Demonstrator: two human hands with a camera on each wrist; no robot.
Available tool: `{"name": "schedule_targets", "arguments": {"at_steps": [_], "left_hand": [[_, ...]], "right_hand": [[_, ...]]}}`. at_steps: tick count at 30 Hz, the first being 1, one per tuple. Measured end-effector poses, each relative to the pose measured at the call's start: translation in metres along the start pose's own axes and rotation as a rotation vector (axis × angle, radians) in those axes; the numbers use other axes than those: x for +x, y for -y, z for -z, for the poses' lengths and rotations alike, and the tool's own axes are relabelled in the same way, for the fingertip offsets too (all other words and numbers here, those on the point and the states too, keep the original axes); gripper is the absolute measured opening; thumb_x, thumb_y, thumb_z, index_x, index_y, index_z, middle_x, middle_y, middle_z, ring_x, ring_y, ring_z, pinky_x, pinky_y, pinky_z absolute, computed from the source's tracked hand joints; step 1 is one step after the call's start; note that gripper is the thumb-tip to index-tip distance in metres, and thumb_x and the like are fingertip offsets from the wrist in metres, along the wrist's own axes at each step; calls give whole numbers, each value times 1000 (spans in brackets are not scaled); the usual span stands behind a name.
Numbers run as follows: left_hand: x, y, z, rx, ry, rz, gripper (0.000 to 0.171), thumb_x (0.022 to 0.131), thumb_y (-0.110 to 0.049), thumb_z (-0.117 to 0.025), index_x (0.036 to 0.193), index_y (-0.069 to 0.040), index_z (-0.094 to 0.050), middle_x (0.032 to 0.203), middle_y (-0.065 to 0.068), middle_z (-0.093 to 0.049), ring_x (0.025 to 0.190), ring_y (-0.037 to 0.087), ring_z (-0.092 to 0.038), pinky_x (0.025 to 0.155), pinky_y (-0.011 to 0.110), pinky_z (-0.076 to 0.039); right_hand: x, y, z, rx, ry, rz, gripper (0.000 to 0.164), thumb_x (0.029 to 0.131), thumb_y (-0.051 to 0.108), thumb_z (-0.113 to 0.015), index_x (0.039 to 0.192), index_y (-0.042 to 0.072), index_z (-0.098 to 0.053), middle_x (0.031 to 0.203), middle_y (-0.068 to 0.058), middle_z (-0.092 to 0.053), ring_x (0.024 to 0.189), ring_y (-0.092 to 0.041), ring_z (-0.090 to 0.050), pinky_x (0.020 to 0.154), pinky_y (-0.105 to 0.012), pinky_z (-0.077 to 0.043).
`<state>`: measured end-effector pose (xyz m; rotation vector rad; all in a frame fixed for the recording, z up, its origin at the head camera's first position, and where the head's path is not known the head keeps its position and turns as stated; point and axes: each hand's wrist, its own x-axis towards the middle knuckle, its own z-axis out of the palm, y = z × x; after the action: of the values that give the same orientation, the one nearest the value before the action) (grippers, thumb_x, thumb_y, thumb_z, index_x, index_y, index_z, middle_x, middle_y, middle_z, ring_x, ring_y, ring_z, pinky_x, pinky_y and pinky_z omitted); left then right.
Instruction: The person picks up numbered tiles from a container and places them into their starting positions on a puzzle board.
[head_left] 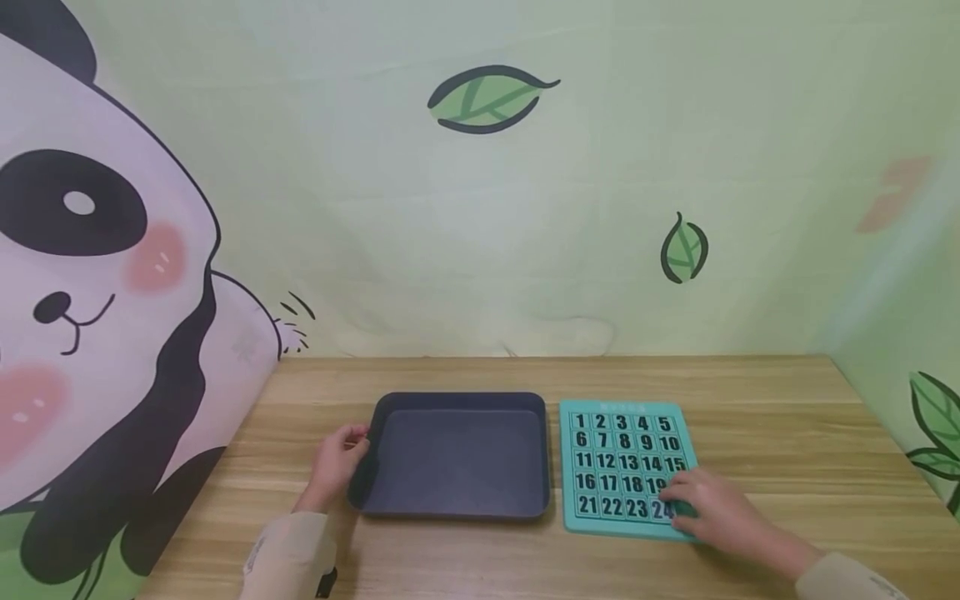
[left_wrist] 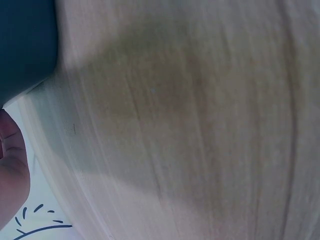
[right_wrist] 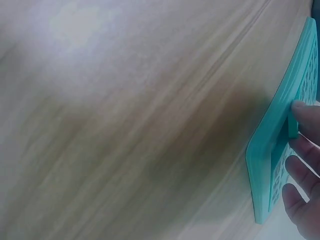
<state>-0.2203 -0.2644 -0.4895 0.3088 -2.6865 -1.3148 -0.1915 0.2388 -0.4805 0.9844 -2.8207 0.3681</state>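
Note:
My left hand (head_left: 339,458) grips the left rim of a dark blue-grey tray (head_left: 457,462). In the left wrist view, part of that hand (left_wrist: 12,167) shows at the left edge, right under the tray's corner (left_wrist: 27,45). To the right lies a turquoise number slide puzzle (head_left: 626,467) with black numbers in rows. My right hand (head_left: 716,508) is over its lower right corner, hiding some numbers. In the right wrist view, thumb and index finger pinch a turquoise tile (right_wrist: 293,124) beside an open slot, while the other fingers are spread over the board.
Both things lie on a wood-grain table (head_left: 795,442). A pale green backdrop (head_left: 360,208) with leaves and a large panda (head_left: 97,208) stands behind and at the left. The tray and puzzle are close side by side.

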Motion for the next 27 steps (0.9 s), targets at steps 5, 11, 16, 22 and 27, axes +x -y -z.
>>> {"name": "schedule_targets", "arguments": {"at_steps": [5, 11, 16, 22, 27], "left_hand": [[2, 6, -1, -44, -8, -31, 24, 82, -4, -54, 104, 5, -59, 94, 20, -60, 88, 30, -58, 74, 37, -50], [4, 13, -2, -93, -19, -93, 23, 83, -10, -56, 101, 3, -60, 90, 17, -61, 82, 25, -58, 69, 32, -50], [1, 1, 0, -28, 5, 0, 26, 84, -3, -53, 107, 7, -57, 97, 21, -60, 90, 29, -57, 75, 34, -49], [1, 2, 7, 13, 81, -28, 30, 83, -5, -54, 110, 7, -53, 98, 22, -59, 91, 30, -56, 78, 37, -48], [2, -12, 23, 115, 144, -61, 42, 86, -9, -50, 123, 9, -40, 116, 32, -47, 101, 43, -50, 83, 48, -45]], "right_hand": [[1, 0, -3, 5, 14, -17, 27, 64, 22, -71, 89, 13, -67, 89, 1, -59, 82, -16, -54, 69, -34, -49], [1, -1, -5, 9, -5, -13, 24, 66, 25, -71, 88, 14, -67, 86, 7, -54, 78, -9, -50, 63, -25, -46], [8, -1, -1, 39, -64, -54, 24, 70, 23, -70, 90, 12, -67, 88, 6, -55, 81, -11, -53, 68, -29, -49], [20, -22, 19, 113, -135, -157, 26, 75, 13, -65, 97, 0, -63, 97, -13, -60, 90, -28, -56, 77, -44, -48], [18, -49, 35, 54, -129, -256, 29, 80, 13, -60, 103, -5, -59, 106, -25, -56, 98, -41, -51, 82, -54, -42]]}}
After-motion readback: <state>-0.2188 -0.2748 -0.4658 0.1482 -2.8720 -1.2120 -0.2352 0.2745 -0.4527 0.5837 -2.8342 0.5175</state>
